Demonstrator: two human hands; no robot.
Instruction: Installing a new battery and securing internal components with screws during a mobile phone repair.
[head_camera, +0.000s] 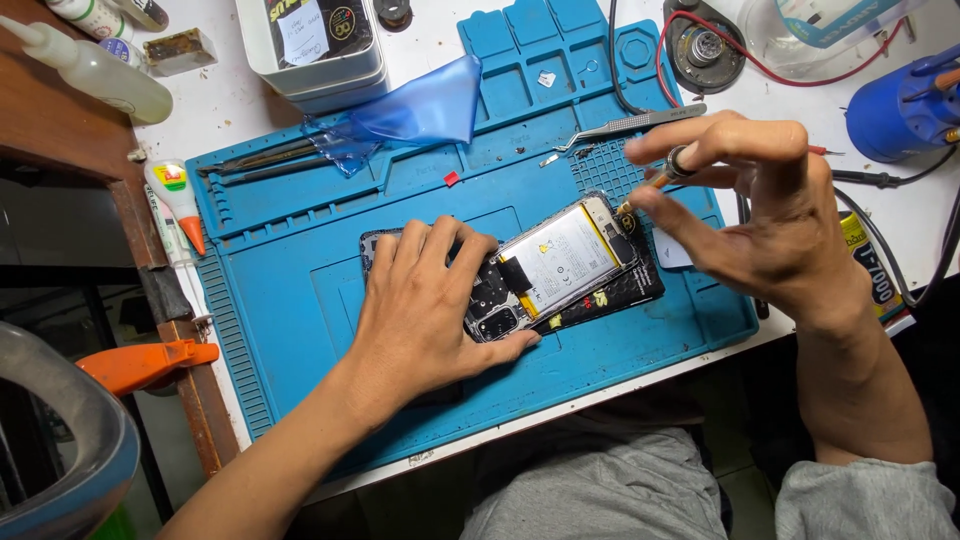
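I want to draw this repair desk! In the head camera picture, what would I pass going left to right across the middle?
Orange clamp → glue tube with orange tip → left hand pressing on the opened phone → right hand holding a small screwdriver → yellow tube at the blue mat's right.

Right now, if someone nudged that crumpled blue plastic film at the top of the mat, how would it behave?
The blue film looks thin and creased, so probably floppy and very light. It lies loose on the blue mat, so a nudge would likely slide or crumple it rather than roll it.
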